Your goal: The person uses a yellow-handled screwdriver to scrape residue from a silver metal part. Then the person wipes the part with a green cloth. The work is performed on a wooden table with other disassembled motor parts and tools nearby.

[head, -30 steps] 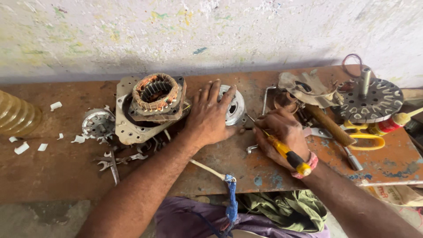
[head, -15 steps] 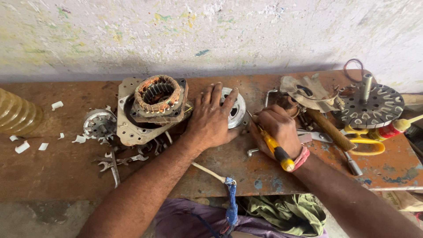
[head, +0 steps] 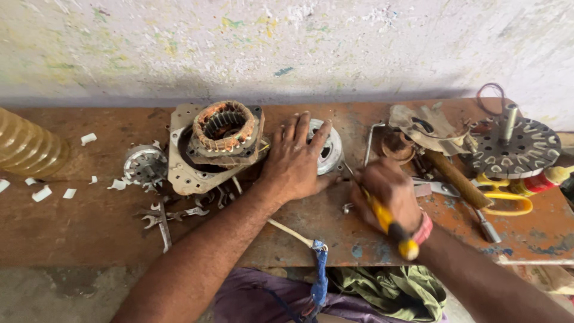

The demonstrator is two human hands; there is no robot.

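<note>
My left hand (head: 294,160) lies flat, fingers spread, over a round silver motor cover (head: 329,151) on the rusty workbench (head: 89,233). My right hand (head: 390,191) grips a yellow-and-black screwdriver (head: 391,226), its thin shaft pointing toward the cover's right edge. Just left of my left hand sits a copper-wound stator (head: 224,127) on a square metal housing plate (head: 185,173).
A small silver rotor (head: 145,163) and several spanners (head: 164,216) lie at the left, with an amber ribbed bottle (head: 27,146) at the far left. To the right are a wooden-handled hammer (head: 457,178), yellow scissors (head: 505,200) and a round perforated disc (head: 526,146). Cloth (head: 382,287) hangs below the bench.
My right hand with the screwdriver has shifted a little toward the cover and looks blurred. My left hand stays pressed on the cover.
</note>
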